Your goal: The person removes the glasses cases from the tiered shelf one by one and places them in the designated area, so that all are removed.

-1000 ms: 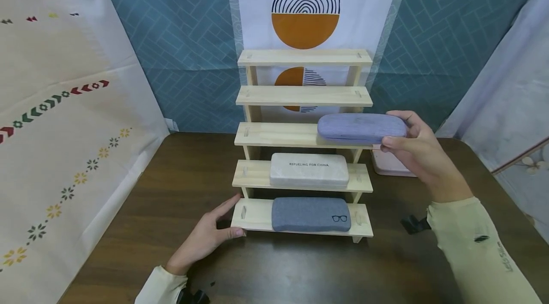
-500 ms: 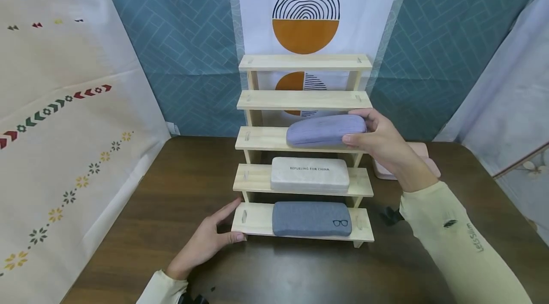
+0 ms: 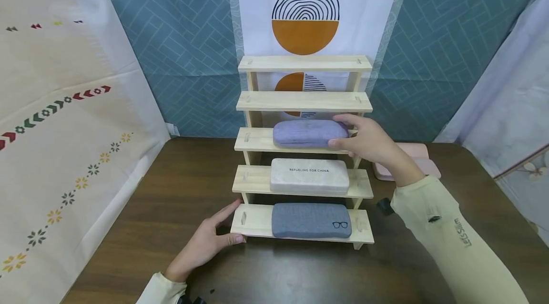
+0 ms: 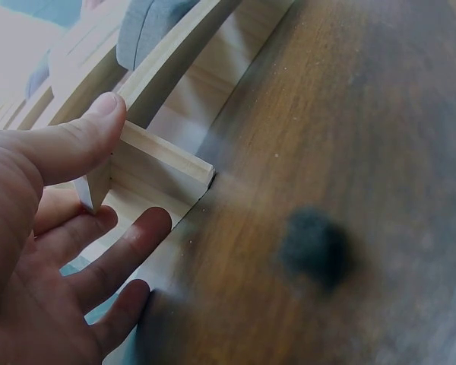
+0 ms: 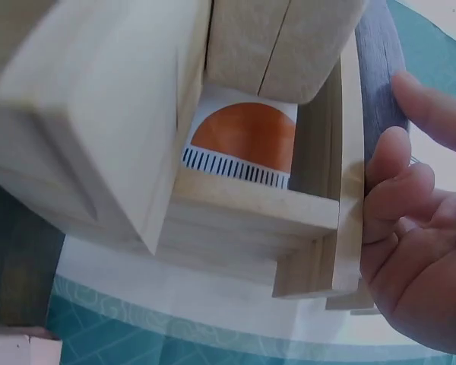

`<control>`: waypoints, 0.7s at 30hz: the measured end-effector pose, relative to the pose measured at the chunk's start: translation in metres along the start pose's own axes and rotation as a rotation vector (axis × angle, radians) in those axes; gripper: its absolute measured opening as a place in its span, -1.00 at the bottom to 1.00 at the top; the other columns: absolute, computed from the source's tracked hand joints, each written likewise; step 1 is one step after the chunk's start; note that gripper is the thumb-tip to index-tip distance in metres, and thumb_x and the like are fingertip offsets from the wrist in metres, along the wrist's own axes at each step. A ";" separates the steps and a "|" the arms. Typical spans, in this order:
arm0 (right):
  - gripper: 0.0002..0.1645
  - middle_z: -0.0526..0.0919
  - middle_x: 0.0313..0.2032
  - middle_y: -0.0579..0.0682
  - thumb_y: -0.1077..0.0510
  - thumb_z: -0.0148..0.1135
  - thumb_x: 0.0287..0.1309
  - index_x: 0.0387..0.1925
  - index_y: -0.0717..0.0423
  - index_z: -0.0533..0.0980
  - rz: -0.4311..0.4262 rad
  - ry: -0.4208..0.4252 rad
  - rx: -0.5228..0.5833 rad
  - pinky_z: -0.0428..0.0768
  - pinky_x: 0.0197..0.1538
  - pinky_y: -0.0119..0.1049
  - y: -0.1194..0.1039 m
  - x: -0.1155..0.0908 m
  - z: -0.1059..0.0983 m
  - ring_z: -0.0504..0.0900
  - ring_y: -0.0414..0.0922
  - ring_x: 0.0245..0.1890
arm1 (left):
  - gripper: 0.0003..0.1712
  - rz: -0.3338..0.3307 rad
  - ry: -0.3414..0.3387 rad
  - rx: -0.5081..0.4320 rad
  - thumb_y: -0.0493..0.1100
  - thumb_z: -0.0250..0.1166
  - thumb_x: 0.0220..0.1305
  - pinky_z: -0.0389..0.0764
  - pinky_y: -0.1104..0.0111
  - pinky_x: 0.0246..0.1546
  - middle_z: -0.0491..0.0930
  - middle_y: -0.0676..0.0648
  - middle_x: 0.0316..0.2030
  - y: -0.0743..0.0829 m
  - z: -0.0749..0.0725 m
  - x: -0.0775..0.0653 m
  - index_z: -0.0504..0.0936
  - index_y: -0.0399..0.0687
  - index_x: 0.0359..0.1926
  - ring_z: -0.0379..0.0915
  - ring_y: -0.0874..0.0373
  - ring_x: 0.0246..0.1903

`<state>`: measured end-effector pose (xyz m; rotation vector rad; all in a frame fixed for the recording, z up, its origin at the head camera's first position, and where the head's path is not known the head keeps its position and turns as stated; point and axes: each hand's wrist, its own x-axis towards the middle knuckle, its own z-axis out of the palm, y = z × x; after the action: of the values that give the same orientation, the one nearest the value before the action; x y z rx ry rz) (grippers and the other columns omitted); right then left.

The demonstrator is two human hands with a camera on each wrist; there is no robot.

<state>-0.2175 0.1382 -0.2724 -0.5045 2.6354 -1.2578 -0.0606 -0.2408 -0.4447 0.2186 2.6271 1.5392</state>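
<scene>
Holding purple case at middle shelf

Behind the far edge of the bench hangs teal cloth, with a white panel bearing black arcs over an orange half-disc. White cloth with coloured motifs lines the left edge; pale cloth, the right. A pink case lies near the far right corner.

Cases on three shelves of a rack
</scene>
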 end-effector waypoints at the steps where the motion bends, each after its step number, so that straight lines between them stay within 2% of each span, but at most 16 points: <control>1: -0.06 0.41 0.21 0.22 -0.07 0.46 0.20 0.50 0.03 0.25 0.000 -0.005 -0.039 0.52 -0.44 -0.18 -0.001 0.001 -0.001 0.58 0.02 -0.46 | 0.01 -0.001 0.000 -0.001 0.02 0.57 0.08 0.17 -0.09 0.34 0.28 0.04 0.45 0.000 0.000 0.000 0.30 0.23 0.52 0.17 -0.04 0.41; 4: -0.08 0.40 0.25 0.21 -0.07 0.46 0.21 0.49 0.04 0.27 -0.011 -0.014 -0.088 0.52 -0.43 -0.18 -0.001 0.002 -0.002 0.59 0.02 -0.48 | 0.00 -0.003 -0.002 -0.005 0.01 0.56 0.09 0.17 -0.09 0.33 0.28 0.04 0.45 -0.001 0.000 0.000 0.30 0.22 0.52 0.18 -0.07 0.40; 11: -0.03 0.39 0.28 0.18 -0.14 0.47 0.17 0.51 -0.02 0.26 -0.001 -0.004 -0.074 0.51 -0.46 -0.19 0.002 -0.001 -0.006 0.59 0.01 -0.47 | 0.00 0.003 -0.015 -0.008 0.00 0.57 0.08 0.17 -0.10 0.33 0.28 0.05 0.45 0.000 0.002 0.005 0.30 0.17 0.52 0.16 -0.04 0.42; 16: 0.00 0.35 0.37 0.17 -0.15 0.46 0.19 0.54 -0.01 0.21 -0.048 -0.001 -0.103 0.58 -0.40 -0.19 0.000 -0.004 -0.012 0.62 0.02 -0.46 | -0.01 0.020 -0.007 -0.003 0.02 0.57 0.09 0.23 -0.11 0.30 0.29 0.02 0.44 -0.002 0.002 0.004 0.32 0.18 0.52 0.20 -0.09 0.40; 21: -0.18 0.52 0.23 0.12 -0.14 0.39 0.26 0.43 0.06 0.37 -0.069 0.069 -0.059 0.62 -0.37 -0.20 0.009 -0.016 -0.030 0.65 0.00 -0.37 | -0.02 0.021 -0.004 -0.001 0.02 0.57 0.09 0.32 0.02 0.27 0.30 0.03 0.44 -0.002 0.002 0.000 0.33 0.18 0.51 0.27 -0.07 0.36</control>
<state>-0.2134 0.1716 -0.2606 -0.5761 2.7415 -1.2422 -0.0608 -0.2405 -0.4475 0.2501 2.6295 1.5453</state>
